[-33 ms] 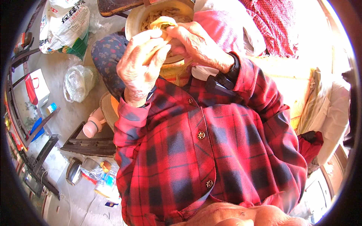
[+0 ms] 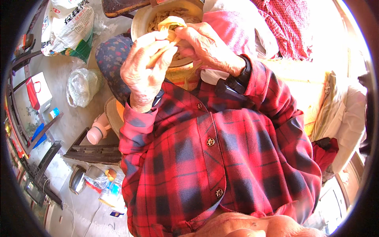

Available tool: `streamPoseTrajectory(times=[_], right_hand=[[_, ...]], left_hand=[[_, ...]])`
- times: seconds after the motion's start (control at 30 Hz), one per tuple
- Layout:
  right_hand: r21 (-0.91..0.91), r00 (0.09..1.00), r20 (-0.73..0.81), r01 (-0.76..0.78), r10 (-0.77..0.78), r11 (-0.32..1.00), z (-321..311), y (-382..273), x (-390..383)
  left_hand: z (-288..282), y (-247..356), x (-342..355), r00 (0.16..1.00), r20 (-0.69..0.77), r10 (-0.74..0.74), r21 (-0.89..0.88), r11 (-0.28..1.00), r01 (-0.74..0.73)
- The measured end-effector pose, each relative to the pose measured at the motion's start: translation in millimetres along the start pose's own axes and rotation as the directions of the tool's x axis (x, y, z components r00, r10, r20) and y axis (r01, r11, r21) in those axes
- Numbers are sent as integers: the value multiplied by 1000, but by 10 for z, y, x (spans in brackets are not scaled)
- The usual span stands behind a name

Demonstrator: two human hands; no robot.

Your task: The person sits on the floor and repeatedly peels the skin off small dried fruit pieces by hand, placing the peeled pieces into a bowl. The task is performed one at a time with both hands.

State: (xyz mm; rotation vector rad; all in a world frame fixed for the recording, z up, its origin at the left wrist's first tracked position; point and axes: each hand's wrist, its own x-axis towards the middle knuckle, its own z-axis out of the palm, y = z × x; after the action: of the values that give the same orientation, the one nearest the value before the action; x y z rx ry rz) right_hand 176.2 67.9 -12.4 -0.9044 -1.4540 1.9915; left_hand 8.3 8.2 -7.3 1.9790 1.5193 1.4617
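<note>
Above a pale round basin (image 2: 138, 24), my two hands hold a pale yellow, husk-like piece (image 2: 170, 20) that is folded into a loop at its top. My left hand (image 2: 146, 71) pinches its lower part between thumb and fingers. From the right, the thumb and fingertips of my right hand (image 2: 209, 45) close on its side. What exactly the piece is, I cannot make out. Heaped in the basin below are light brown pieces (image 2: 187, 16), partly hidden by my hands. A dark band (image 2: 245, 71) circles my right wrist.
A white and green printed sack (image 2: 67, 31) stands at the far left. Below it is a basket lined with clear plastic (image 2: 83, 87). A pink bottle (image 2: 96, 133) is beside a dark wooden stool (image 2: 94, 153). Checked red cloth (image 2: 286, 27) lies at the far right.
My left hand has shifted very slightly left. Both hands keep hold of the yellow piece.
</note>
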Motion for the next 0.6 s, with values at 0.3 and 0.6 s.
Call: streamPoseTrajectory(times=[0.3,0.6], right_hand=[[-128,987,29,159,-156,979,-46,44,34],[-118,990,120,85,-71,989,-105,142,21]], left_hand=[[-46,-225,-126,737,308,-602,-696,386,606],[121,-154,-124,716,227,-660,-760,339,554]])
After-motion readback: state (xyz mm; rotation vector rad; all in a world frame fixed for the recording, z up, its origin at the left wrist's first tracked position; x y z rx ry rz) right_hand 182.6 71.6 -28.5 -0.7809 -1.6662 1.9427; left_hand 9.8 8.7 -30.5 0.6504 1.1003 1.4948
